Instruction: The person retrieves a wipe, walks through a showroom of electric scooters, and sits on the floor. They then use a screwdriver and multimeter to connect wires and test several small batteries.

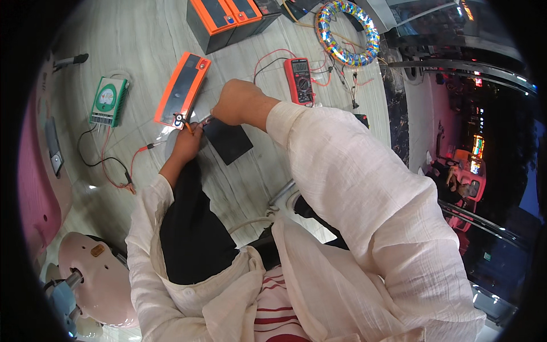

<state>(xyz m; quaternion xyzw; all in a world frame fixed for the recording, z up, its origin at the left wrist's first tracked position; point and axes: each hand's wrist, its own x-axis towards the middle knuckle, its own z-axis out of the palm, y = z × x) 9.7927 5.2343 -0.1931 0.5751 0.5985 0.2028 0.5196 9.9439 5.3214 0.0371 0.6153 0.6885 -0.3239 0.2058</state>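
Observation:
An orange-topped battery (pixel 181 91) with a dark panel lies in front of me. My left hand (pixel 187 142) is closed at its near end, beside the terminal. A small dark and orange piece (pixel 181 121) shows at the fingertips, too small to name. Just right of it, my right hand (pixel 236 102) is closed in a fist. Something thin and dark reddish (pixel 207 120) lies between the two hands; its kind is unclear. Below the hands is a flat black sheet-like piece (pixel 229 141), partly covered by them.
On the left stands a green charger (pixel 108 101) with a dial; its leads and clips trail over the tiles. A red multimeter (pixel 299 80) lies to the right. Behind are more orange-topped batteries (pixel 228 23) and a colourful wrapped ring (pixel 347 33). A pink scooter (pixel 94 273) stands lower left.

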